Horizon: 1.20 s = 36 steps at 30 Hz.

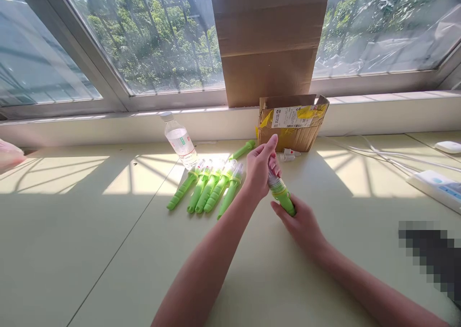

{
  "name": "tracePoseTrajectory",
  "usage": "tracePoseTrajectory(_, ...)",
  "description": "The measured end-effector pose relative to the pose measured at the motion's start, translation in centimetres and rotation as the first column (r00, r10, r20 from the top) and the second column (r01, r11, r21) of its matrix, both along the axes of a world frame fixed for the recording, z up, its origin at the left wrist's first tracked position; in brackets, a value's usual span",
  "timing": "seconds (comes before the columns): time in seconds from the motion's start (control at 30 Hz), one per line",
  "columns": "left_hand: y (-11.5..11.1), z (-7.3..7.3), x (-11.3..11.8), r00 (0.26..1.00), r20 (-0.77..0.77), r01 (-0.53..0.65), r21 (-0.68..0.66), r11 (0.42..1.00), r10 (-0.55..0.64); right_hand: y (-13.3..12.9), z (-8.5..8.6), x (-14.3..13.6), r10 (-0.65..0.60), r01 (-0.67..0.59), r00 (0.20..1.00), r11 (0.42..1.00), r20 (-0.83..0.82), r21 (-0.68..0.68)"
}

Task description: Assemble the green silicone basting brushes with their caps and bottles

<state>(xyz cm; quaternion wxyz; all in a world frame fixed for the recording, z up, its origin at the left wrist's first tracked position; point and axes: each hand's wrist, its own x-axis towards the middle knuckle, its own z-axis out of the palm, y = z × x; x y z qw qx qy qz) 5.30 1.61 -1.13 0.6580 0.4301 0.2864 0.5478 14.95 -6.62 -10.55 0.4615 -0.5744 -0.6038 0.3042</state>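
A green plastic stick with a clear ribbed top (283, 196) is held between my two hands, tilted above the table. My right hand (300, 221) is wrapped round its green lower part. My left hand (262, 166) is closed at the clear upper end, thumb raised; its fingers partly hide that end. Left of my left forearm, several similar green sticks with clear tops (209, 187) lie side by side. Behind them lies another green stick (243, 149), with no clear top visible. Small clear caps (287, 157) lie just beyond my left hand.
An open cardboard box (304, 137) stands by the windowsill. A clear water bottle (180, 139) is behind the row of sticks. To the right are a white power strip (437, 187) with cables and a dark pixelated patch. A pink bag (10, 155) shows at the left edge.
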Motion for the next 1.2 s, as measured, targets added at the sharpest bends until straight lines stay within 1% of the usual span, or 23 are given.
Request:
tracePoseTrajectory(0.1, -0.2, 0.3, -0.3, 0.995, 0.031, 0.092, 0.04, 0.995, -0.093, 0.0, 0.3, 0.1, 0.083, -0.092, 0.992, 0.992, -0.099, -0.092)
tracePoseTrajectory(0.17, -0.3, 0.4, -0.6, 0.986, 0.049, 0.158, 0.032, 0.987, -0.16, -0.1, 0.6, 0.2, 0.169, -0.209, 0.963, 0.96, -0.212, -0.185)
tracePoseTrajectory(0.2, -0.2, 0.5, -0.8, 0.979, 0.055, 0.193, 0.019, 0.981, -0.194, -0.2, 0.8, 0.3, 0.213, -0.284, 0.936, 0.928, -0.282, -0.241)
tracePoseTrajectory(0.27, -0.1, 0.5, -1.1, 0.966, 0.074, 0.249, -0.006, 0.968, -0.248, -0.4, 1.2, 0.5, 0.285, -0.44, 0.861, 0.833, -0.422, -0.336)
tracePoseTrajectory(0.3, 0.0, 0.5, -1.2, 0.961, 0.089, 0.264, -0.012, 0.964, -0.262, -0.5, 1.3, 0.5, 0.305, -0.499, 0.826, 0.787, -0.475, -0.362)
tracePoseTrajectory(0.33, 0.1, 0.4, -1.3, 0.959, 0.105, 0.267, -0.012, 0.964, -0.264, -0.5, 1.4, 0.6, 0.311, -0.529, 0.805, 0.76, -0.505, -0.376)
tracePoseTrajectory(0.37, 0.2, 0.3, -1.3, 0.96, 0.119, 0.256, -0.009, 0.967, -0.254, -0.5, 1.4, 0.6, 0.307, -0.526, 0.808, 0.76, -0.503, -0.381)
tracePoseTrajectory(0.4, 0.3, 0.1, -1.2, 0.964, 0.126, 0.235, -0.005, 0.972, -0.233, -0.4, 1.3, 0.5, 0.292, -0.487, 0.833, 0.789, -0.47, -0.375)
tracePoseTrajectory(0.47, 0.4, -0.2, -0.8, 0.98, 0.112, 0.162, 0.002, 0.987, -0.162, -0.3, 1.1, 0.3, 0.227, -0.337, 0.915, 0.886, -0.334, -0.319)
tracePoseTrajectory(0.5, 0.4, -0.4, -0.6, 0.99, 0.087, 0.109, 0.003, 0.994, -0.109, -0.2, 0.9, 0.1, 0.182, -0.249, 0.951, 0.93, -0.249, -0.27)
tracePoseTrajectory(0.53, 0.3, -0.5, -0.3, 0.998, 0.054, 0.042, 0.0, 0.999, -0.042, -0.2, 0.7, 0.0, 0.134, -0.168, 0.978, 0.962, -0.162, -0.215)
tracePoseTrajectory(0.57, 0.1, -0.5, 0.0, 0.999, 0.015, -0.033, -0.007, 0.999, 0.033, -0.2, 0.5, -0.2, 0.085, -0.097, 0.993, 0.982, -0.08, -0.164)
tracePoseTrajectory(0.63, -0.3, -0.3, 0.7, 0.981, -0.061, -0.184, -0.039, 0.982, 0.182, -0.3, 0.3, -0.3, -0.016, 0.021, 0.998, 0.995, 0.057, -0.096)
tracePoseTrajectory(0.7, -0.8, -0.1, 1.2, 0.961, -0.108, -0.264, -0.09, 0.96, 0.254, -0.3, 0.2, -0.2, -0.078, 0.088, 0.987, 0.994, 0.143, -0.068)
tracePoseTrajectory(0.73, -1.0, 0.0, 1.4, 0.956, -0.116, -0.281, -0.113, 0.953, 0.268, -0.4, 0.3, -0.1, -0.085, 0.096, 0.983, 0.993, 0.16, -0.065)
tracePoseTrajectory(0.8, -1.1, 0.1, 1.6, 0.96, -0.115, -0.27, -0.135, 0.953, 0.256, -0.4, 0.4, 0.1, -0.055, 0.066, 0.988, 0.995, 0.144, -0.079)
tracePoseTrajectory(0.93, -0.6, -0.4, 1.2, 0.987, -0.063, -0.158, -0.119, 0.98, 0.151, -0.3, 0.9, 0.3, 0.102, -0.104, 0.995, 0.982, -0.016, -0.155)
tracePoseTrajectory(1.0, -0.2, -0.8, 0.8, 0.996, -0.01, -0.087, -0.133, 0.987, 0.086, -0.2, 1.2, 0.4, 0.179, -0.205, 0.975, 0.953, -0.13, -0.225)
tracePoseTrajectory(1.07, 0.2, -1.1, 0.3, 0.998, 0.064, 0.021, -0.151, 0.988, -0.011, -0.2, 1.5, 0.6, 0.23, -0.312, 0.935, 0.895, -0.268, -0.32)
tracePoseTrajectory(1.1, 0.3, -1.2, 0.0, 0.991, 0.107, 0.094, -0.154, 0.984, -0.078, -0.3, 1.7, 0.8, 0.253, -0.38, 0.902, 0.85, -0.349, -0.366)
tracePoseTrajectory(1.13, 0.4, -1.2, -0.3, 0.977, 0.151, 0.174, -0.151, 0.973, -0.151, -0.3, 2.0, 1.0, 0.272, -0.456, 0.859, 0.793, -0.434, -0.405)
tracePoseTrajectory(1.2, 0.5, -1.1, -0.8, 0.933, 0.234, 0.31, -0.134, 0.941, -0.273, -0.4, 2.6, 1.4, 0.302, -0.629, 0.732, 0.642, -0.611, -0.438)
